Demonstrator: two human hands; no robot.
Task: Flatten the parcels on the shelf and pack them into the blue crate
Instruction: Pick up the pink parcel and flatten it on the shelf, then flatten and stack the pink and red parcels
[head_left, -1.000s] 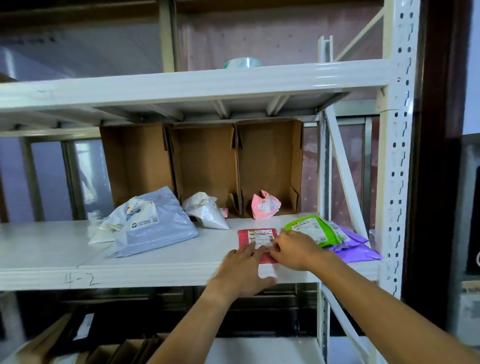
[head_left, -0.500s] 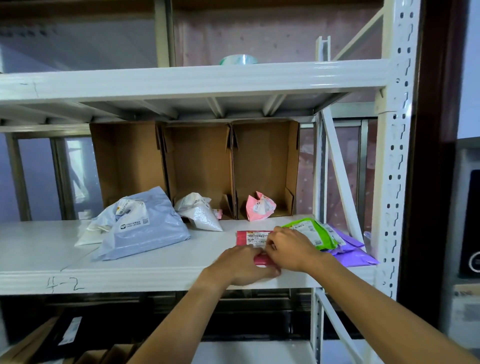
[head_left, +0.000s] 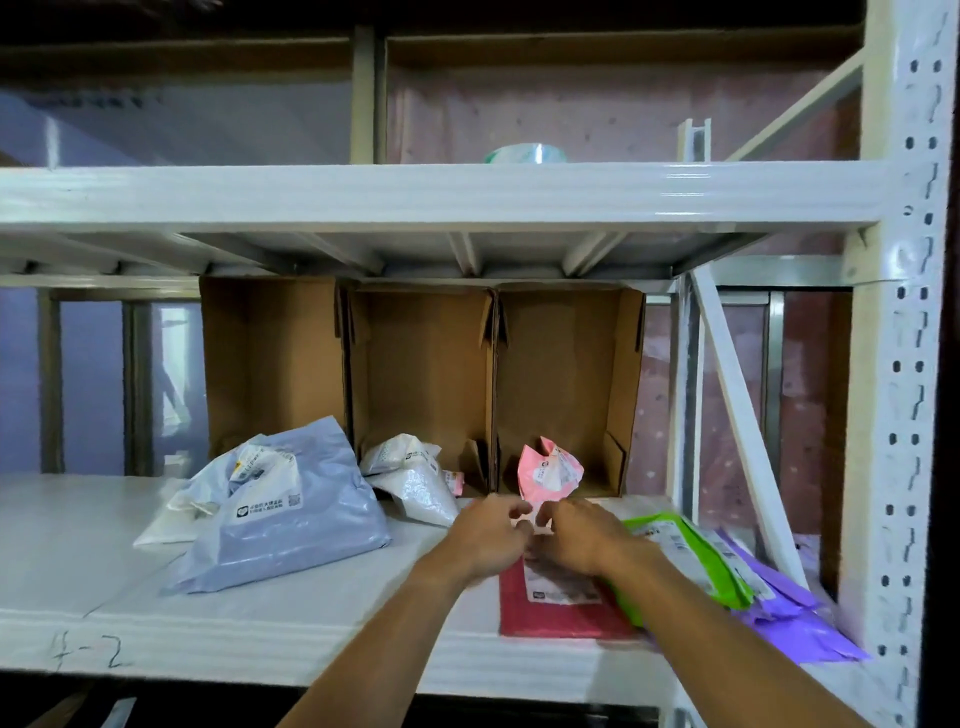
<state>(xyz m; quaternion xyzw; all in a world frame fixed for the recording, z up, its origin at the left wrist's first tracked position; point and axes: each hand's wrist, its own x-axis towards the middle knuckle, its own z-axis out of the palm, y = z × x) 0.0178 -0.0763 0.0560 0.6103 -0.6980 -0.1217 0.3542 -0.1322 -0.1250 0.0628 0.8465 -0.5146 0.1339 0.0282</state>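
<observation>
Mid frame, the left hand (head_left: 491, 538) and the right hand (head_left: 584, 538) each pinch the bottom edge of the crumpled pink parcel (head_left: 550, 470) with bent fingers.

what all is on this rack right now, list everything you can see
shelf: 1, white, marked 4-2 on its front edge
upper shelf: 1, white, above
cardboard boxes: 3, brown, side by side at the shelf's back, open towards the camera
blue-grey parcel: 1, left of centre
white parcels: 2, one crumpled at the middle box, one partly under the blue-grey parcel
pink parcel: 1, crumpled, at the right box's mouth
red parcel: 1, flat, at the front edge
green parcel: 1, right of the red, overlapping the purple
purple parcel: at least 1, far right
tape roll: 1, pale, upper shelf
left hand, right hand: fingers curled, together just below the pink parcel
</observation>
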